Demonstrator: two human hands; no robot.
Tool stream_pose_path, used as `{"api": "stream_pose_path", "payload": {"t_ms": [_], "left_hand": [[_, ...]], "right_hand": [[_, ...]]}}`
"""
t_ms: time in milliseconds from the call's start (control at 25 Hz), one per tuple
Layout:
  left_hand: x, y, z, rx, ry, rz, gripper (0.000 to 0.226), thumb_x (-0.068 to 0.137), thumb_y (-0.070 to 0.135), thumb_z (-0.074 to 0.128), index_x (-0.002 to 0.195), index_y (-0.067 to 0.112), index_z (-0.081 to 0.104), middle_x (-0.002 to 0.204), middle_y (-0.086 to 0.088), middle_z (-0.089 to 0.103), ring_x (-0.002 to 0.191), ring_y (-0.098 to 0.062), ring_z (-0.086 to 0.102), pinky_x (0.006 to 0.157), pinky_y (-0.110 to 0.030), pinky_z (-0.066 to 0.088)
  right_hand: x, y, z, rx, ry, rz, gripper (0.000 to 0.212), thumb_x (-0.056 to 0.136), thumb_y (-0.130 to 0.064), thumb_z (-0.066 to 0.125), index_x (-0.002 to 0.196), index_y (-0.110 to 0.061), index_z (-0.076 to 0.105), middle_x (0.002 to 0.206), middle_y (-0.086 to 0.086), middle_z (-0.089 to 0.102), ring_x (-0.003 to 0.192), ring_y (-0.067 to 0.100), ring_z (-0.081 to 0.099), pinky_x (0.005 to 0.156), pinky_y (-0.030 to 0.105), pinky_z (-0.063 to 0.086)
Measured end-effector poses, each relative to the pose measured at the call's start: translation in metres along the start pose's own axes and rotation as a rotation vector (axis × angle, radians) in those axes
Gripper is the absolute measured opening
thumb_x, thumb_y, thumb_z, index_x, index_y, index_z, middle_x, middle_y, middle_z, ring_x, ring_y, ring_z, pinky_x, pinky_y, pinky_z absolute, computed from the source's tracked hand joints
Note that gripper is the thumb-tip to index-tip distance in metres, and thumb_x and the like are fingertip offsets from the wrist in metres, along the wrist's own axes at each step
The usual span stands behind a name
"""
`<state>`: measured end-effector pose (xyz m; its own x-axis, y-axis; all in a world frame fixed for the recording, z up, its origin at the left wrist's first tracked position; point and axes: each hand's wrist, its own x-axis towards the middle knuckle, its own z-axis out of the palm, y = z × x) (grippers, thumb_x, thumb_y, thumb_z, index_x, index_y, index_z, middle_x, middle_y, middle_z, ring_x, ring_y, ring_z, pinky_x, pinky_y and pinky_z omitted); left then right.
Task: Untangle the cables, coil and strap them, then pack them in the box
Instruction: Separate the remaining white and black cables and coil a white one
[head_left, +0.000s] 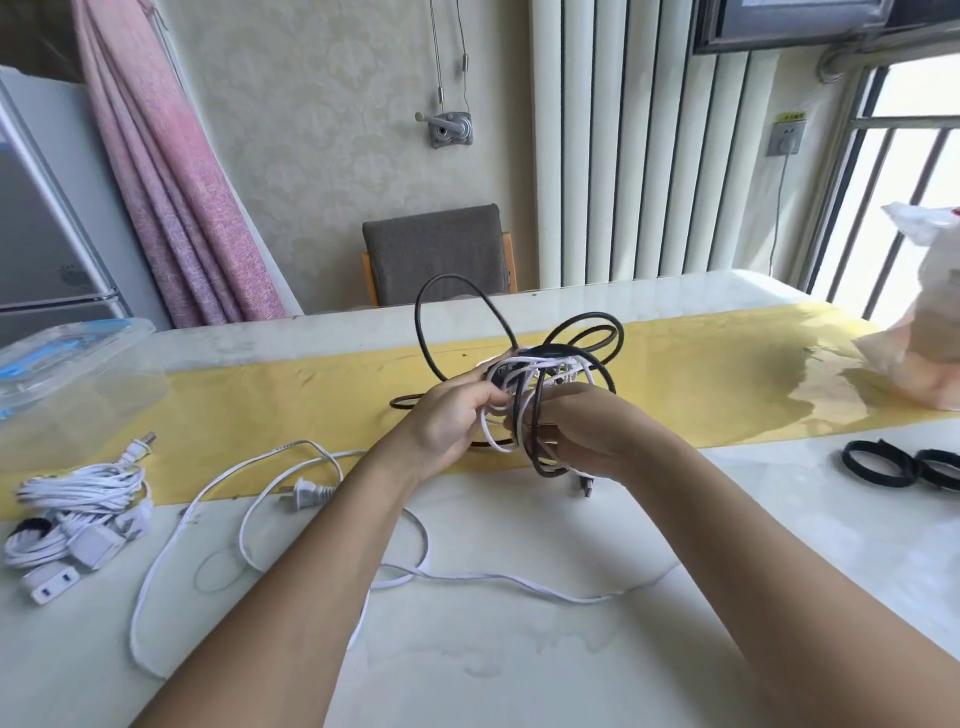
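A tangle of black and white cables (540, 374) is held up above the tabletop (519, 649), over a yellow runner (701, 374), with black loops springing out above and to the right. It is gripped from the left by the left hand (452, 415), whose fingers are curled shut on white and black strands, and from the right by the right hand (582, 431), whose fingers are closed around the lower black loops. A loose white cable (218, 478) with a plug (306, 492) is spread over the tabletop under the forearms — whether it runs into the tangle cannot be told. At the left edge a coiled white cable bundle (78, 499) is laid, and behind it a clear plastic box (67, 364) is seen. Two black straps (904, 467) are set near the right edge — well apart from the tangle.
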<state>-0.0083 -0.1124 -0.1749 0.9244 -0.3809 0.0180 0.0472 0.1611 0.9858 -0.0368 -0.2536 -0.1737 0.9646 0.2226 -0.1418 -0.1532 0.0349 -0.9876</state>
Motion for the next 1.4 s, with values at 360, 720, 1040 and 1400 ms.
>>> {"api": "stream_pose_path", "payload": {"t_ms": [360, 720, 1040, 1400], "left_hand": [[-0.007, 0.022, -0.009, 0.491, 0.198, 0.040, 0.045, 0.079, 0.004, 0.058, 0.123, 0.012, 0.057, 0.090, -0.006, 0.070, 0.080, -0.019, 0.068, 0.086, -0.037, 0.056], [-0.016, 0.009, 0.022, 1.054, 0.272, 0.165, 0.075, 0.080, 0.014, 0.067, 0.144, 0.019, 0.029, 0.120, -0.002, 0.058, 0.099, -0.022, 0.060, 0.078, -0.026, 0.042], [-0.021, 0.023, 0.011, 1.055, 0.184, 0.637, 0.033, 0.080, -0.001, 0.063, 0.107, 0.018, 0.066, 0.085, 0.007, 0.065, 0.079, 0.001, 0.055, 0.073, -0.015, 0.044], [-0.035, 0.050, 0.009, 0.591, -0.004, 0.333, 0.020, 0.077, 0.018, 0.055, 0.066, 0.006, 0.066, 0.057, -0.012, 0.061, 0.055, -0.025, 0.058, 0.054, -0.032, 0.045]], "right_hand": [[-0.009, -0.016, 0.002, -0.914, 0.235, -0.208, 0.045, 0.091, -0.011, 0.051, 0.051, -0.016, 0.033, 0.051, -0.001, 0.030, 0.050, 0.015, 0.024, 0.046, 0.026, 0.018], [-0.011, -0.017, 0.008, -0.984, 0.294, -0.364, 0.023, 0.086, -0.003, 0.052, 0.077, -0.014, 0.070, 0.060, -0.004, 0.055, 0.058, 0.010, 0.045, 0.051, 0.016, 0.034], [-0.024, -0.037, -0.022, -0.701, 0.153, -0.322, 0.026, 0.084, -0.019, 0.063, 0.059, -0.011, 0.065, 0.057, 0.001, 0.049, 0.053, 0.011, 0.038, 0.055, 0.024, 0.031], [-0.025, -0.031, -0.013, -0.516, 0.073, -0.437, 0.059, 0.064, -0.053, 0.072, 0.062, 0.000, 0.047, 0.057, -0.006, 0.028, 0.057, 0.012, 0.025, 0.052, 0.026, 0.017]]}}
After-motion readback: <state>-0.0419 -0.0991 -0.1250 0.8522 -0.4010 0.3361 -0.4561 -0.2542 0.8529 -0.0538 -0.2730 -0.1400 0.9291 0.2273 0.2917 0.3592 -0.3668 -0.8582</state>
